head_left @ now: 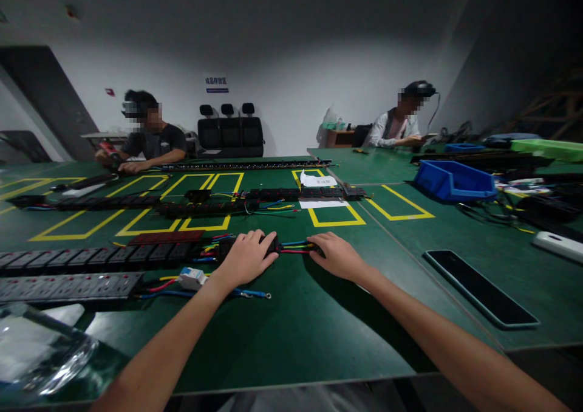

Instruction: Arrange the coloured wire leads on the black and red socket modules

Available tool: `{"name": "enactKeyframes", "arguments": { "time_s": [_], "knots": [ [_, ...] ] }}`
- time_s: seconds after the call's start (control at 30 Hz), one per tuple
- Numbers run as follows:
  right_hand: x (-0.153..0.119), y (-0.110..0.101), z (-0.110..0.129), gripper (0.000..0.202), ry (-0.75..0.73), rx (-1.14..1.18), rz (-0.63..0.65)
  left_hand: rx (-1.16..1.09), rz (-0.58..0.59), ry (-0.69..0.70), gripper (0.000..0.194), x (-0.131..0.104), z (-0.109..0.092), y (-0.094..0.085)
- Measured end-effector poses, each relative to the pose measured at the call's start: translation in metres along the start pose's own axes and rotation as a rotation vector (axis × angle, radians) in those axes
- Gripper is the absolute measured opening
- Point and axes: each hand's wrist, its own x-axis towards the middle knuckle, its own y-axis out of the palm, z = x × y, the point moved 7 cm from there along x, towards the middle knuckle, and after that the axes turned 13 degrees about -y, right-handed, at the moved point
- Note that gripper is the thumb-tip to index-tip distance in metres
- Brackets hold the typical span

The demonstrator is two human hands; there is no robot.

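Note:
My left hand (pixel 246 257) rests over a small black block (pixel 224 249), its fingers curled around the top and far side. Blue, yellow-green and red wires (pixel 292 247) run out of the block to the right. My right hand (pixel 337 255) is closed around the far ends of these wires, which its fingers hide. To the left, a row of black sockets (pixel 98 256) joins the block through short coloured wires. Nearer to me lies a grey socket strip (pixel 68 285) with a small white-and-blue breaker (pixel 193 278) on its wires and loose blue leads (pixel 252 293).
A phone (pixel 480 287) lies right of my right hand. Behind it stands a blue bin (pixel 455 181). Several more black strips (pixel 291 194) cross the table, with a paper sheet (pixel 319 179). Clear plastic (pixel 40 351) sits at front left. Two people work across the table.

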Motion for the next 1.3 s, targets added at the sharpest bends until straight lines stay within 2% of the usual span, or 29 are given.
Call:
{"name": "enactKeyframes", "arguments": {
  "time_s": [1.3],
  "knots": [
    [-0.0002, 0.0001, 0.0008, 0.038, -0.021, -0.019, -0.007, 0.046, 0.002, 0.0, 0.054, -0.0004, -0.0021, -0.0021]
  ]
}}
